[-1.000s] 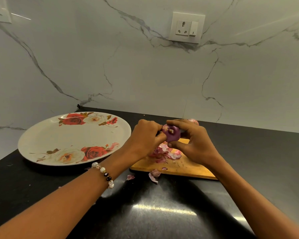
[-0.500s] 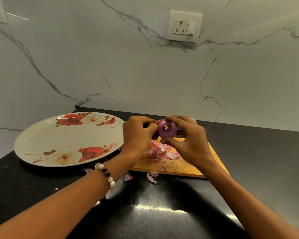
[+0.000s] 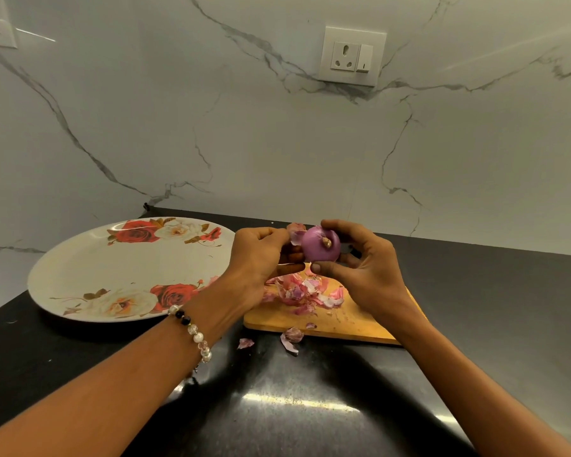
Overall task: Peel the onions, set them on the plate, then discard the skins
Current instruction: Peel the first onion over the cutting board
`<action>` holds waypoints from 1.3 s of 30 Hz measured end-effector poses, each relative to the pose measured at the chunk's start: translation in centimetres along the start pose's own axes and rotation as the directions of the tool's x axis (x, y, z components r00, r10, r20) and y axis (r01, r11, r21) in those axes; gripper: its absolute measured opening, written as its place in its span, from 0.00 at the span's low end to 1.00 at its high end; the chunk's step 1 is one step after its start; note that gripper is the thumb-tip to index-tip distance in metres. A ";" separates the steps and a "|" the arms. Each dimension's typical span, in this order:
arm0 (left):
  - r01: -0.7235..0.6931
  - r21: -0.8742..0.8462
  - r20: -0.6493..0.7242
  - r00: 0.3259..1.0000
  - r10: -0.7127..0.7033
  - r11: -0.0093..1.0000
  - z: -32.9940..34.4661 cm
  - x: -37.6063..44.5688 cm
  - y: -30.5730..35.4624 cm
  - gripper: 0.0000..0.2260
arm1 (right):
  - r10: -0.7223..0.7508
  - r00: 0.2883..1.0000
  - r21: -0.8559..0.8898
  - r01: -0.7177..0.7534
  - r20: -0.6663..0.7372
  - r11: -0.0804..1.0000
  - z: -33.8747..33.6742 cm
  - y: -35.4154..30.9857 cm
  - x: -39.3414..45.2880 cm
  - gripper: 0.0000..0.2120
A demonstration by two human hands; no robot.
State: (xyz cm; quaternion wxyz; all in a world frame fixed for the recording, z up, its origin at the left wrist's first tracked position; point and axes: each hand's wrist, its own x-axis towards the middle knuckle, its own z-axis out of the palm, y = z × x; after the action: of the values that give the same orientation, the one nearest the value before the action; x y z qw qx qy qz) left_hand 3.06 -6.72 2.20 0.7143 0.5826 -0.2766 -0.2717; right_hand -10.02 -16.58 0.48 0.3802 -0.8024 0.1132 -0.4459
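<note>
Bare forearms — a pearl-and-black bead bracelet [image 3: 192, 331] on the left wrist

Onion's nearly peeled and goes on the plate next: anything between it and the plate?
Only the left hand, which pinches a skin flap beside the onion on the side toward the plate. Nothing else visible lies between them.

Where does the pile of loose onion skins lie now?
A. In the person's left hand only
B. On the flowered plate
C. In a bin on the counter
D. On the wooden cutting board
D: the skins lie heaped on the wooden cutting board, under the onion held above it; the flowered plate holds none.
</note>
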 end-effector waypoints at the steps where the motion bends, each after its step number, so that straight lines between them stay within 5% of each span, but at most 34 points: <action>1: -0.012 0.016 0.008 1.000 0.012 1.000 -0.1 0.0 0.0 0.07 | 0.016 1.000 0.024 -0.016 0.007 1.000 -0.1 -0.1 0.0 0.31; 12: -0.097 0.096 0.154 0.985 0.082 0.991 -0.6 0.1 0.4 0.06 | 0.160 0.981 0.293 -0.187 0.113 0.938 -0.7 -0.9 -0.2 0.28; 17: -0.070 0.033 0.176 0.982 0.063 0.997 -0.5 0.3 0.5 0.07 | 0.312 0.933 0.658 -0.351 0.181 0.666 -0.8 -1.3 0.2 0.21; 21: -0.029 -0.024 0.215 0.976 0.033 0.999 -0.4 0.2 0.5 0.07 | 0.372 0.905 0.768 -0.384 0.205 0.513 -1.0 -1.0 0.5 0.20; 25: 0.019 -0.070 0.252 0.968 0.000 0.997 -0.2 0.0 0.8 0.07 | 0.397 0.883 0.852 -0.397 0.252 0.341 -1.3 -0.4 0.7 0.39; 28: 0.074 -0.115 0.278 0.960 -0.039 0.991 -0.2 -0.2 0.9 0.08 | 0.383 0.885 0.887 -0.380 0.265 0.264 -1.4 -0.3 0.7 0.41; 32: 0.090 -0.084 0.284 0.957 -0.063 0.992 -0.1 -0.2 0.8 0.07 | 0.384 0.890 0.869 -0.379 0.247 0.318 -1.3 -0.7 0.6 0.21; 39: -0.129 0.091 0.299 0.949 0.097 0.987 -0.1 -0.3 0.7 0.13 | 0.333 0.914 0.774 -0.381 0.232 0.506 -1.1 -0.6 0.7 0.23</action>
State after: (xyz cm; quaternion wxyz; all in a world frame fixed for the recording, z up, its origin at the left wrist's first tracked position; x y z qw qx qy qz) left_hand 2.94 -6.30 2.83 0.6469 0.5572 -0.4268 -0.2981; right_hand -10.63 -17.07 1.68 0.7876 -0.5124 0.0516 -0.3383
